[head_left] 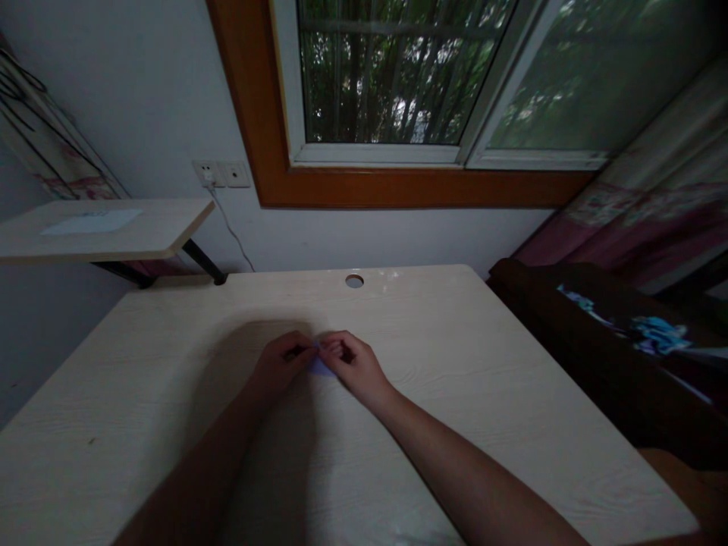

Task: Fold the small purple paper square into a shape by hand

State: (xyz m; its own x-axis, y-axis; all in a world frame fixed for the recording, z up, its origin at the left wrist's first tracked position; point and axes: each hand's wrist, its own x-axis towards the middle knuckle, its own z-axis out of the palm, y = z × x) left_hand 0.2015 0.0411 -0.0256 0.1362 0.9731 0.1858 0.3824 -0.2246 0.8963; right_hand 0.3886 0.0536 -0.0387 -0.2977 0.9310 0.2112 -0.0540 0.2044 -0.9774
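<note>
A small purple piece of paper, thin and seemingly folded, is between my two hands above the pale wooden desk. The fingertips of my left hand pinch its upper left part. From the other side, my right hand pinches it close to the same spot, so the fingertips of both hands nearly meet. Only the paper's lower part shows below the fingers; the rest is hidden behind them.
The desk has a round cable hole near its back edge. A raised shelf on black legs, bearing a white sheet, stands at the back left. A white cord hangs from the wall socket. Dark brown furniture stands right.
</note>
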